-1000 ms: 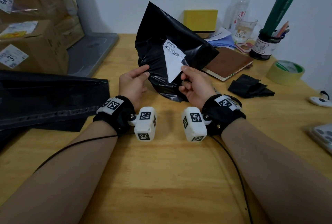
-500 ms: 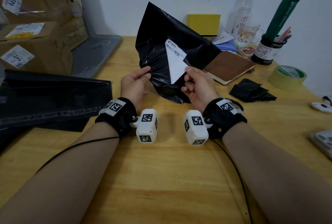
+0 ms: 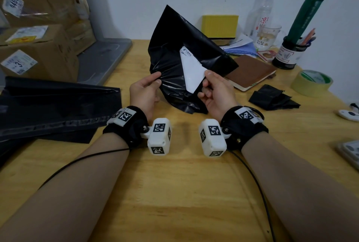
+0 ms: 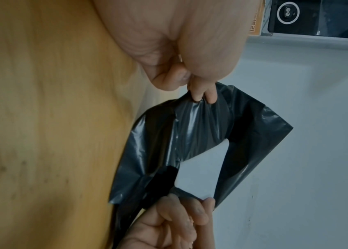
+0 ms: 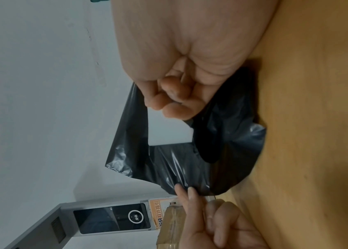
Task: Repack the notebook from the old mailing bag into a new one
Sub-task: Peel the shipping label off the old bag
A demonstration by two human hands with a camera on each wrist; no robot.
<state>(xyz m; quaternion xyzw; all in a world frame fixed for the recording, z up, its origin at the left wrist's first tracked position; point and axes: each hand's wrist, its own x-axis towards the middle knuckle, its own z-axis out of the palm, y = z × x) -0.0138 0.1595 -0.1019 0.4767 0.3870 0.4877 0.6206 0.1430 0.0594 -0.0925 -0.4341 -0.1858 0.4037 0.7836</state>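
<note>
I hold the old black mailing bag (image 3: pixel 171 57) upright over the wooden table (image 3: pixel 184 183). My left hand (image 3: pixel 144 90) pinches its crinkled left edge, as the left wrist view shows at the left hand (image 4: pixel 203 94) on the bag (image 4: pixel 201 131). My right hand (image 3: pixel 215 90) pinches the right corner of the white shipping label (image 3: pixel 191 71) stuck on the bag, which shows as a white triangle. The right wrist view has the right hand (image 5: pixel 173 101) against the bag (image 5: pixel 222 160). The brown notebook (image 3: pixel 250 71) lies flat behind the bag, to the right.
Flat black mailing bags (image 3: pixel 58 106) lie on the left. Cardboard boxes (image 3: pixel 38 53) stand at the back left. A folded black scrap (image 3: pixel 272 98), a tape roll (image 3: pixel 310 82), a pen pot (image 3: pixel 289 53), a glass mug (image 3: pixel 268 36) and a yellow box (image 3: pixel 219 26) crowd the back right.
My right hand's pinch has shifted up and to the right along the label. The bag's right side has folded lower. The left hand keeps its grip.
</note>
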